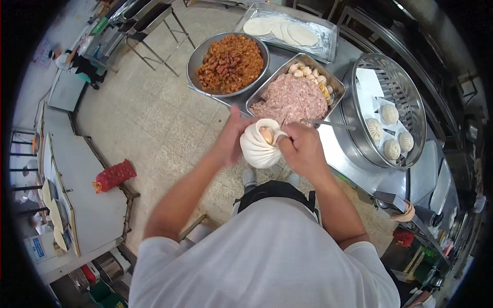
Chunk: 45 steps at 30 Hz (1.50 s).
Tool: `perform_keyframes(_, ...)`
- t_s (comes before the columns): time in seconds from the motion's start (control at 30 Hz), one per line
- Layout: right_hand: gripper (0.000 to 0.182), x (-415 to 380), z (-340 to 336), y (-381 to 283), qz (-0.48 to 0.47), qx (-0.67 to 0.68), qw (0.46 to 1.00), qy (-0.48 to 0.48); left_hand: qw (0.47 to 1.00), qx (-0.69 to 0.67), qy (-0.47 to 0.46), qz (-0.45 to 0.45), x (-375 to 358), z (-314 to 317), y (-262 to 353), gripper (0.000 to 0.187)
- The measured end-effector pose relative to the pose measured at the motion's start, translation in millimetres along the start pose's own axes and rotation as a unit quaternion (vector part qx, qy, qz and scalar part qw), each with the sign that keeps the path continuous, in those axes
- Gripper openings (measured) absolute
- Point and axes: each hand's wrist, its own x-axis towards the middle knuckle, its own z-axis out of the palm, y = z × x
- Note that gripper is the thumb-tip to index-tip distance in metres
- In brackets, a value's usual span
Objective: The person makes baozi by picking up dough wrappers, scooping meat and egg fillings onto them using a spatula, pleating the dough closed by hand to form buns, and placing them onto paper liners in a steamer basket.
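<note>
A large white dough bun (260, 152) hangs between my hands, pleated down its side, with an opening on top that shows an orange-tinged filling. My left hand (232, 137) supports the bun from its left side. At the rim, my right hand (304, 149) pinches the dough between thumb and fingers. Just beyond the bun is a square metal pan (337, 91) with pink minced meat (295, 97) and pieces of egg (314, 75). A flat metal utensil (336, 124) sticks out over the pan's near right edge, beside my right hand.
A round bowl (192, 72) of reddish-brown filling stands beyond my left hand. A tray (328, 45) holds flat dough rounds at the back. On the right, a steamer (349, 110) contains several pleated buns. A person (77, 62) is far left; a red net sack (115, 176) lies left.
</note>
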Motion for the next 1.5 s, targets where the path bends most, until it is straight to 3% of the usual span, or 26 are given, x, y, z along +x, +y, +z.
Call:
perform_keyframes(0.03, 0.015, -2.2, 2.4, 0.5, 0.016, 0.001, 1.0, -0.008, 0.969, -0.235, 0.029, 0.077, -3.5, 11.8, -25.4, 0.1)
perform_keyframes(0.07, 0.015, -3.8, 4.5, 0.5, 0.023, 0.003, 1.0, -0.005, 0.943, -0.322, -0.013, 0.079, -7.0, 19.8, -42.3, 0.103)
perform_keyframes(0.1, 0.015, -6.3, 5.8, -0.6, 0.035, 0.002, 0.999, -0.024, 0.943, -0.325, -0.013, 0.071, -6.6, 20.0, -51.9, 0.103)
perform_keyframes(0.17, 0.015, -4.9, 2.8, -3.5, 0.04, -0.003, 0.998, -0.052, 0.913, -0.371, -0.08, 0.152, -4.4, 20.0, -64.0, 0.105)
perform_keyframes(0.2, 0.015, -2.2, -0.2, -6.9, 0.012, -0.006, 1.0, -0.023, 0.921, -0.347, -0.02, 0.178, -4.9, 24.8, -57.8, 0.104)
perform_keyframes(0.3, 0.015, 9.3, -6.8, -21.5, -0.014, 0.015, 1.0, 0.015, 0.929, -0.26, -0.016, 0.263, -10.5, 20.5, -41.6, 0.098)
perform_keyframes(0.4, 0.013, 12.4, -7.8, -24.2, 0.001, 0.068, 0.998, 0.004, 0.94, -0.185, -0.059, 0.279, -16.5, 16.6, -33.0, 0.098)
perform_keyframes(0.47, 0.011, 10.7, -5.5, -19.7, 0.005, 0.097, 0.995, -0.018, 0.944, -0.179, -0.056, 0.271, -15.5, 13.1, -35.2, 0.098)
perform_keyframes(0.53, 0.013, 5.4, -0.4, -12.7, -0.046, 0.029, 0.998, -0.01, 0.947, -0.176, -0.051, 0.264, -16.5, 11.5, -36.6, 0.098)
perform_keyframes(0.63, 0.013, -2.5, -2.4, -11.3, -0.028, -0.004, 0.999, -0.028, 0.953, -0.178, -0.065, 0.237, -19.0, 13.3, -39.1, 0.099)
perform_keyframes(0.77, 0.013, -0.5, -11.7, -24.1, -0.032, -0.009, 0.999, -0.006, 0.949, -0.148, -0.033, 0.277, -21.8, 22.4, -35.6, 0.103)
perform_keyframes(0.83, 0.014, 3.2, -16.4, -36.4, 0.017, 0.041, 0.999, 0.025, 0.948, -0.121, -0.031, 0.291, -21.0, 21.0, -33.2, 0.104)
perform_keyframes(0.93, 0.013, 6.2, -16.8, -24.6, 0.008, 0.051, 0.998, -0.035, 0.949, -0.088, -0.076, 0.292, -20.9, 14.9, -30.9, 0.104)
perform_keyframes(1.07, 0.013, -2.3, -7.8, -14.8, -0.044, 0.011, 0.999, -0.001, 0.954, -0.098, -0.077, 0.271, -24.0, 17.3, -27.1, 0.107)
perform_keyframes(1.23, 0.012, -3.8, -12.1, -19.2, -0.046, 0.008, 0.999, 0.001, 0.953, -0.134, -0.08, 0.261, -28.6, 21.7, -28.2, 0.11)
perform_keyframes(1.33, 0.011, 0.0, -19.1, -41.8, 0.0, 0.055, 0.998, 0.034, 0.952, -0.064, -0.057, 0.293, -31.2, 21.0, -24.9, 0.111)
perform_keyframes(1.43, 0.01, 1.7, -20.1, -32.9, 0.013, 0.072, 0.997, -0.036, 0.958, -0.028, -0.096, 0.269, -32.8, 14.9, -24.8, 0.112)
perform_keyframes(1.5, 0.01, -0.2, -11.8, -23.5, -0.025, 0.058, 0.998, -0.012, 0.961, -0.06, -0.057, 0.263, -30.2, 14.6, -27.4, 0.113)
